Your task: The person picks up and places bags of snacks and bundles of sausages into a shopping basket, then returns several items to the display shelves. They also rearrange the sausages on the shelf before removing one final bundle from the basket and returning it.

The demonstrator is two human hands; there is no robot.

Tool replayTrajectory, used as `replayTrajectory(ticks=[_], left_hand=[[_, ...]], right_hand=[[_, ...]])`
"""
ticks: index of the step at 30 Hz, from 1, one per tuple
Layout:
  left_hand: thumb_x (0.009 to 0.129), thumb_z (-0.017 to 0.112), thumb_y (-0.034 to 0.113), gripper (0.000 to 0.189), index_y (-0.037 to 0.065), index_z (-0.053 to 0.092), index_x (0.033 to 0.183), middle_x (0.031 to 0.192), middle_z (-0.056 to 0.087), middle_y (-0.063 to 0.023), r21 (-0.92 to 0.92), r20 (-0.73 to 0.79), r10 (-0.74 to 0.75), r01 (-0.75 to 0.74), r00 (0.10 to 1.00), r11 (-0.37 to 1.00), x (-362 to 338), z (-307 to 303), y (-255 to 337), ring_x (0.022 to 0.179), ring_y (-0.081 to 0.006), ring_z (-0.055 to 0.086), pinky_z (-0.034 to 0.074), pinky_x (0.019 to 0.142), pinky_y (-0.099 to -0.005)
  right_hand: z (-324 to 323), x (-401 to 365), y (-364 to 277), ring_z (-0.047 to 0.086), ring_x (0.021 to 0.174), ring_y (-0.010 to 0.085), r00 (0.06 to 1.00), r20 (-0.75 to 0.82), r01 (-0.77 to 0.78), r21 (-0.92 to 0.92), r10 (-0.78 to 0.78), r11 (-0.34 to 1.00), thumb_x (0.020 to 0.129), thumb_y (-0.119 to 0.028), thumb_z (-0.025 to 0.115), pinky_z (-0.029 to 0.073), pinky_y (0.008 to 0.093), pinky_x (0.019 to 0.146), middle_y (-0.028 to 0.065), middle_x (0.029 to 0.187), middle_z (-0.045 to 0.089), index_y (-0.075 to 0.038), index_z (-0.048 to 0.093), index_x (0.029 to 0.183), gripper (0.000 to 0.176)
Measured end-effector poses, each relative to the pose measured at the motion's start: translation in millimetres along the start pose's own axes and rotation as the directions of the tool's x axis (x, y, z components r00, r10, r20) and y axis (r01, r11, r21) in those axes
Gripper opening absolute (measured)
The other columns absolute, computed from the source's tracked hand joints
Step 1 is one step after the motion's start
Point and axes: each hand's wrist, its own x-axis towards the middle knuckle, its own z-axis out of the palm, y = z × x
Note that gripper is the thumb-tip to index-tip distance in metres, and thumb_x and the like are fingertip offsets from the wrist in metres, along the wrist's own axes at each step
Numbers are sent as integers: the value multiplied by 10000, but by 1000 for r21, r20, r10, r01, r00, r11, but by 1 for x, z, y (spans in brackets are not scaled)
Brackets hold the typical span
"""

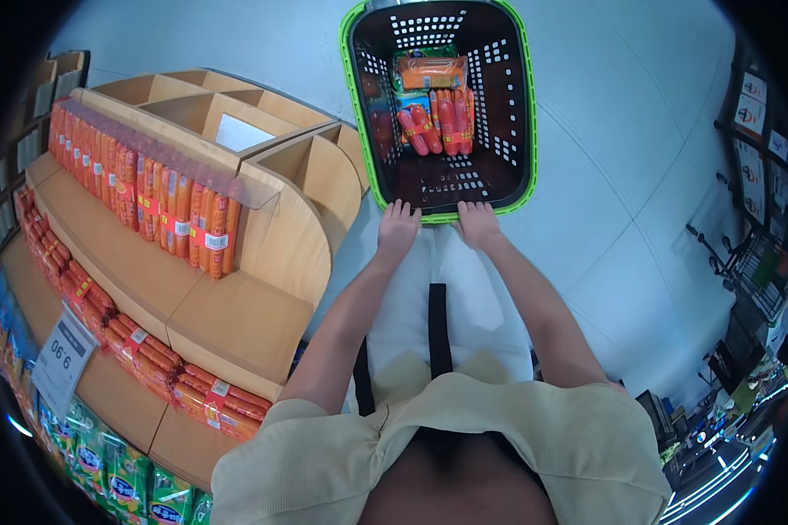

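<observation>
A black basket with a green rim (534,114) is in front of me at the top of the head view. My left hand (399,229) grips its near rim, fingers curled over the edge. Just to the right, my right hand (477,224) holds the same rim. Inside the basket lie red sausage packs (453,122), an orange-brown package (432,73) above them and some green packaging partly hidden beneath it.
On the left a wooden shelf (263,324) bears rows of red sausage packs (140,188), a price sign (65,359) and green packages (127,477). At the right edge stand a cart (755,273) and dark racks with boxes (749,114).
</observation>
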Motion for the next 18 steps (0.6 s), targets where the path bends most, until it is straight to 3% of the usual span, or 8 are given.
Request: replayTrajectory(ticks=[2,3,5,9,12,14,17,18], left_hand=[[738,582,194,161,67,615,831,772,585,-99,-58,-74,54,-58,996,997,-8,-19,1,873,-267,547,382,919,-399],[738,582,194,161,67,615,831,772,585,-99,-44,-109,50,-55,993,998,-13,-28,3,873,-267,547,382,919,-399],[738,602,239,209,64,617,851,800,597,-102,-88,-16,26,-27,1000,996,-17,-48,8,861,-261,544,360,929,-399],[741,599,326,300,63,612,884,818,595,-104,-114,9,34,-33,999,993,-24,-95,18,884,-263,543,361,906,-386],[762,585,447,406,55,640,851,810,614,-114,-126,-7,14,-15,1000,992,-17,-138,26,898,-257,541,361,887,-374],[763,528,596,564,50,668,758,741,632,-124,-5,222,-41,43,974,999,-9,-168,31,827,-249,578,371,864,-371],[735,482,692,669,54,672,662,652,630,-128,24,151,-14,11,988,1000,7,-185,28,720,-249,608,381,847,-373],[718,488,705,684,50,658,618,585,610,-118,31,115,20,-23,993,999,12,-191,27,603,-245,611,400,792,-364]], right_hand=[[-14,-13,2,547,969,301,997,-41,70,72,-67,995,818,-345,550,376,419,853,151,995,589,-39,463,1032,384],[-25,-20,0,547,969,301,995,-70,78,49,-75,996,818,-345,550,376,419,853,151,995,589,-39,463,1032,384],[-49,-37,-3,553,955,305,996,43,67,167,-75,984,797,-360,562,372,421,844,153,969,599,-54,469,1029,395],[-83,-75,-12,551,946,286,999,-28,48,248,-42,968,794,-459,554,367,423,831,140,945,606,-65,536,979,436],[-89,-89,-21,547,935,280,977,-211,86,224,-38,971,794,-501,552,365,415,812,125,915,609,-63,593,941,464],[-106,-95,-24,546,928,278,958,-286,102,224,-35,969,791,-508,556,364,412,813,123,913,608,-62,609,942,474],[-125,-108,-21,516,911,268,919,-392,122,203,-34,972,790,-521,567,358,395,829,102,899,586,-58,610,966,497],[-135,-109,-18,519,912,267,904,-421,151,140,-80,979,774,-527,579,362,398,824,100,913,582,-55,602,988,519]])
